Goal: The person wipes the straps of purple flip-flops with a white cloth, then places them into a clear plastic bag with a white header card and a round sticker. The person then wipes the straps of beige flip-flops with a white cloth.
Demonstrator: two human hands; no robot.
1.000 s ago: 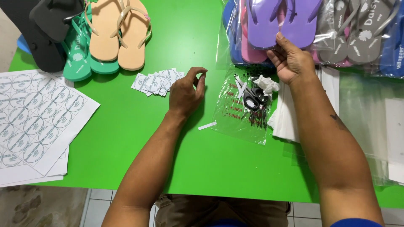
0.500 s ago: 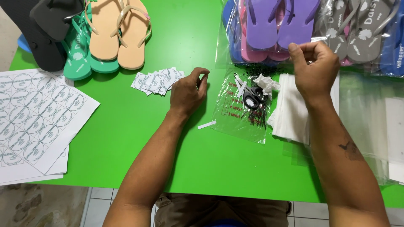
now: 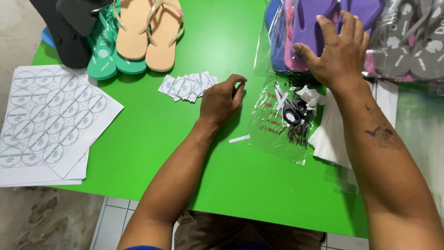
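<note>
My left hand (image 3: 223, 99) rests on the green table (image 3: 148, 139), fingers curled with thumb and forefinger pinched together; whether something small is between them I cannot tell. It lies just right of a small heap of cut round stickers (image 3: 187, 85). My right hand (image 3: 340, 51) is spread flat, fingers apart, on a bagged purple flip-flop pair (image 3: 319, 23) at the back right. Below that hand lies a clear plastic bag (image 3: 282, 122) with black scissors (image 3: 293, 111) and crumpled white paper (image 3: 312, 95) on it.
Sticker sheets (image 3: 48, 120) lie at the left edge. Peach flip-flops (image 3: 148, 30), green ones (image 3: 104, 58) and black ones (image 3: 64, 28) sit at the back left. Grey bagged flip-flops (image 3: 416, 39) are at the back right. A white paper strip (image 3: 239, 138) lies mid-table, white sheets (image 3: 330, 139) beside the bag.
My right hand, which was raised with fingers closed near the purple flip-flops, has gone down flat onto the bagged purple pair with fingers spread. The left hand has hardly moved.
</note>
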